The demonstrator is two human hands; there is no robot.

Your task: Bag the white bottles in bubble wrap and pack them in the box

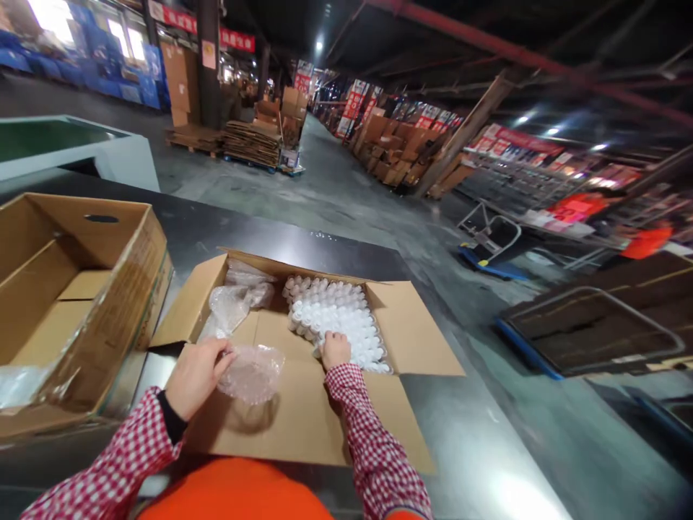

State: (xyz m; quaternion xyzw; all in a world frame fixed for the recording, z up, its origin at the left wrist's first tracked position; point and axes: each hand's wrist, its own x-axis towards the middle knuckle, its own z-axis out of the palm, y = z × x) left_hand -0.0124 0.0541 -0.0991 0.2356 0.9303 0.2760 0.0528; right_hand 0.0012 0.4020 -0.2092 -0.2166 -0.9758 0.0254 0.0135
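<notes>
Inside the open box (403,328), the right hand (335,349) rests loosely, unclenched, on the white bottles (336,314) nearest its near edge; the left hand (198,375) pinches a plastic bag (252,372).

Your dark worktop (303,242) carries an open carton (303,412) at its near edge and an empty box (70,289) at its left edge.

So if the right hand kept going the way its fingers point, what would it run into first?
The right hand already rests on the near edge of the white bottles packed in the open box. Going on, it would likely press further into those bottles; depth is hard to judge.
</notes>
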